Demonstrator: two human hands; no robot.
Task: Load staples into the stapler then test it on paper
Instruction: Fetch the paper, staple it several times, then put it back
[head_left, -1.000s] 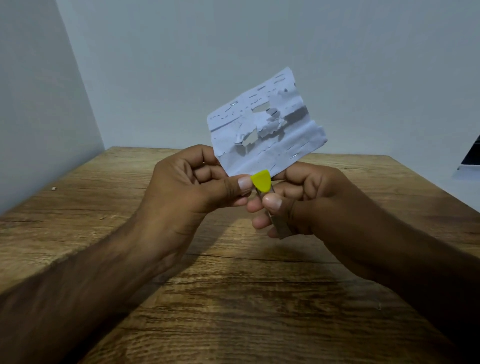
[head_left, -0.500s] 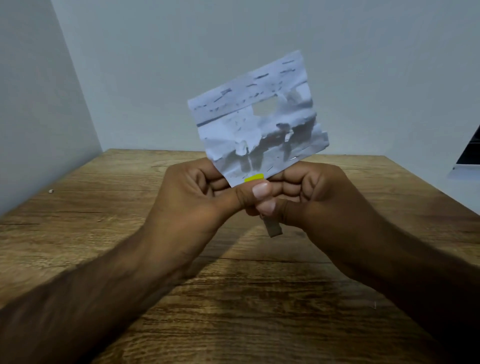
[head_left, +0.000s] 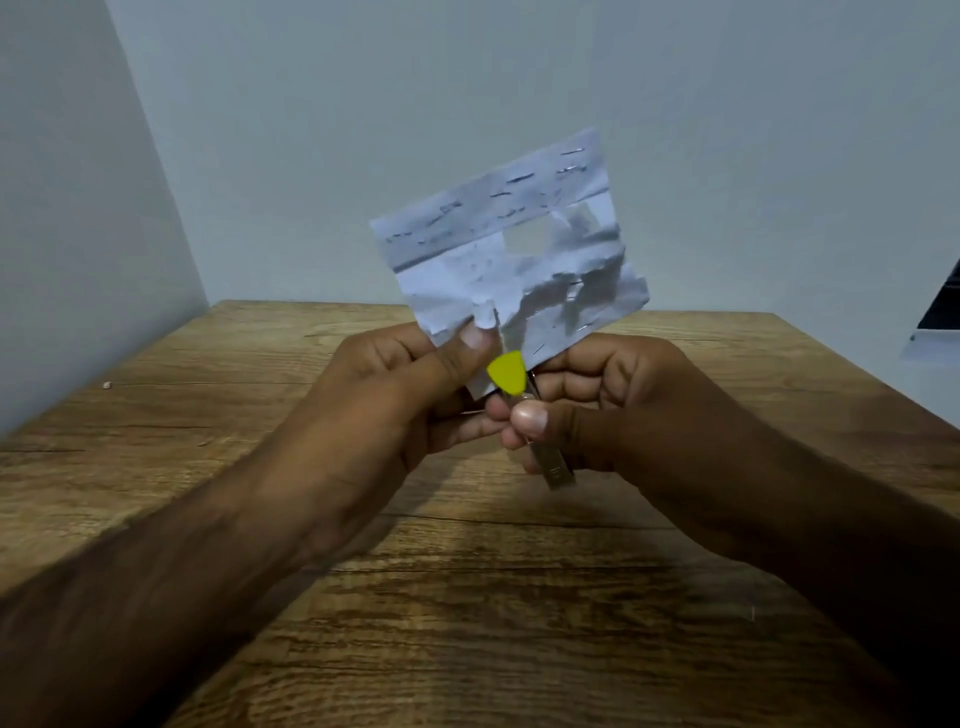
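Note:
A crumpled white paper (head_left: 498, 249), torn with a hole and dotted with several staples, is held upright above the table. My left hand (head_left: 395, 384) pinches its lower left edge between thumb and fingers. My right hand (head_left: 613, 405) is closed around a small metal stapler (head_left: 553, 462) with a yellow tip (head_left: 508, 372). The yellow tip sits at the paper's bottom edge, just right of my left thumb. Most of the stapler is hidden inside my right fist.
Below both hands lies a wooden table (head_left: 467, 597). Pale walls stand behind and to the left. A tiny speck (head_left: 107, 385) lies near the table's left edge. A dark object (head_left: 943, 306) shows at the right frame edge.
The stapler's yellow tip has come back out from behind the paper's lower edge. My left thumb has shifted up onto the paper, which now stands slightly higher.

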